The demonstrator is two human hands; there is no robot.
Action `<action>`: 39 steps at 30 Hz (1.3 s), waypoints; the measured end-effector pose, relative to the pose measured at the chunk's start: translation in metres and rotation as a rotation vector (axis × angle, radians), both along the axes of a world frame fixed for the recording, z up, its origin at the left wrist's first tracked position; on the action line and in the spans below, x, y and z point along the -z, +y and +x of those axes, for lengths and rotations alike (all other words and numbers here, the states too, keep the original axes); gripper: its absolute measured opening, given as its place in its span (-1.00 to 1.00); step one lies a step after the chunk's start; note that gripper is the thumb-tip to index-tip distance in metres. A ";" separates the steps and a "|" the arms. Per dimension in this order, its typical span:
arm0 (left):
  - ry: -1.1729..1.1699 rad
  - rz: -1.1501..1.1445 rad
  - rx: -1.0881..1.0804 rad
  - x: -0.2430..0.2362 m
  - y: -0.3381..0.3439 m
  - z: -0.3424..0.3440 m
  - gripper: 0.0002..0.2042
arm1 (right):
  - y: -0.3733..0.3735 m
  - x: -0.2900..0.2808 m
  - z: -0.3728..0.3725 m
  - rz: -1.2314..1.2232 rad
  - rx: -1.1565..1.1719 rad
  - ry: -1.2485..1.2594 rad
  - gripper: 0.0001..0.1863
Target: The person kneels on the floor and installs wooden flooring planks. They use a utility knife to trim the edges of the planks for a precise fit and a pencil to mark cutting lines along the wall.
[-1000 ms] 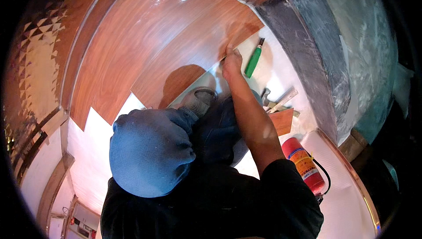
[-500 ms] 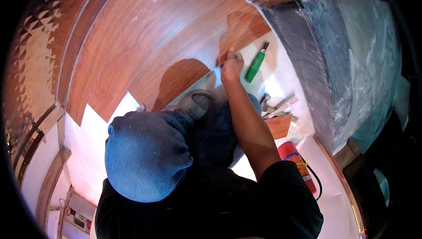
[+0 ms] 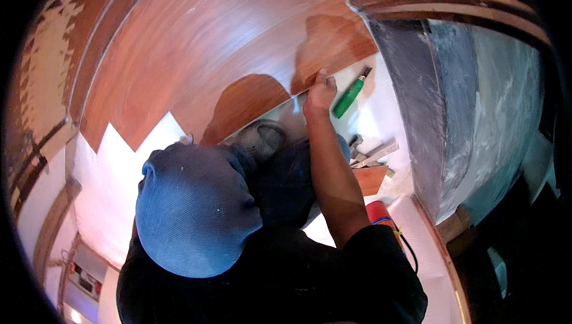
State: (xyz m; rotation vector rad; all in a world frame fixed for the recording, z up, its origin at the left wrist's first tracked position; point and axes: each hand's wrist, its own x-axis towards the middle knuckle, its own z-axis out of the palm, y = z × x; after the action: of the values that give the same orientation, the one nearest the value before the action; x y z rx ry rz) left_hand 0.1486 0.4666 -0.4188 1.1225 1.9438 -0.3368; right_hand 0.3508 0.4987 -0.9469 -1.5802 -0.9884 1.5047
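Observation:
My right hand is closed at the near edge of a reddish-brown wood-look floor plank, the thumb side up and the fingers curled at the edge. Just right of that hand, a green utility knife lies on the pale underlay, its blade end pointing away from me. Of my left hand, only a small bit of skin shows beyond my blue denim knee; its fingers are hidden. My shoe is close to the planks' front edge.
Laid planks spread ahead and left, with a stepped edge at left. A hammer, a metal ruler and a plank offcut lie right of my forearm. Behind them is a red fire extinguisher. A grey panel borders the right.
The whole view has shifted and turned slightly. My right hand stays at the plank edge, its fingers a little more tucked in. The utility knife has not moved on the underlay.

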 end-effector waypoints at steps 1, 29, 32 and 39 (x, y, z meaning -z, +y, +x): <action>-0.024 -0.006 -0.050 0.007 -0.009 -0.004 -0.65 | 0.004 -0.044 -0.020 -0.102 0.040 0.045 -0.69; -0.372 -0.062 -0.935 0.351 -0.332 -0.085 -0.26 | 0.013 -0.105 -0.039 -0.172 -0.105 -0.070 -0.54; -0.266 -0.008 -0.876 0.358 -0.342 -0.079 -0.26 | 0.011 -0.118 -0.050 -0.233 -0.036 -0.014 -0.59; -0.243 0.223 -0.870 0.397 -0.374 -0.076 -0.30 | 0.015 -0.077 -0.020 -0.158 -0.195 -0.202 -0.57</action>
State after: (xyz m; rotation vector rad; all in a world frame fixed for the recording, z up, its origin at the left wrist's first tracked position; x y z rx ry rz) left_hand 0.0726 0.0927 -0.8157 0.3324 2.0688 0.4714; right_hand 0.3311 0.5139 -0.8698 -1.8196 -1.1906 1.6112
